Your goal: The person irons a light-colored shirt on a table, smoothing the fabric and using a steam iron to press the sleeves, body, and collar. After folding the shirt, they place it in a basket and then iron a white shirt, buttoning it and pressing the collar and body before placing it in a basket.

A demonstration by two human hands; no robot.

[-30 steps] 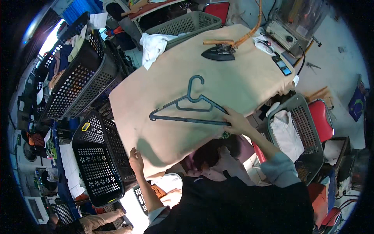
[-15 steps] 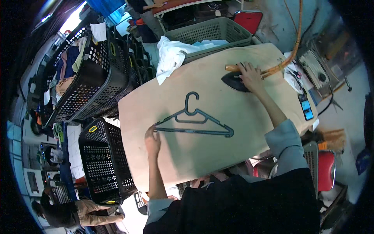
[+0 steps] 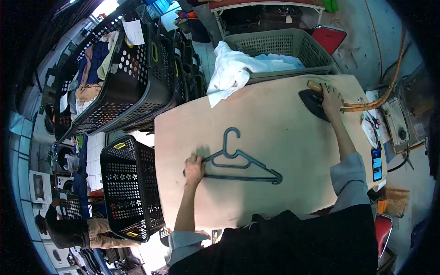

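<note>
Centrally, in the head view: one dark hanger (image 3: 247, 178), flat on a beige-covered table (image 3: 279, 119), hook pointing to the far side. Left hand (image 3: 195, 170): at the hanger's left end, fingers curled over that corner and pinching it; the hook, inner bar and right end lie clear of the grip, to its right. Right hand (image 3: 332, 103): at the table's far right, laid over the dark iron (image 3: 313, 104); its wooden handle (image 3: 314, 85) juts out left of the fingers; whether they close around it, cannot tell. Hanger well apart from this hand, nearer and to the left. Also: white cloth (image 3: 229, 71) at the far edge; phone (image 3: 376, 165), right edge; black basket (image 3: 123, 183), left of the table.
</note>
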